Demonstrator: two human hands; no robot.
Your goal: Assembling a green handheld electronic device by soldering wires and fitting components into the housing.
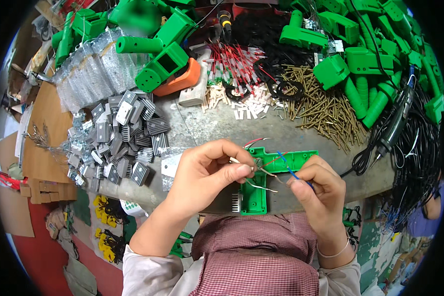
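At the bench's (187, 123) near side, my left hand (207, 172) pinches thin wires (262, 187), my right hand (321, 192) one blue wire (290, 170), above one green housing (254, 203)

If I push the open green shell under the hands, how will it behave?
Probably stiff and light for its size: the green shell looks like hollow, thin-walled plastic. Likely slides rather than rolls, given its angular, flat-sided outline. Could tip off if pushed toward the person, since its lower end sits near the bench edge.
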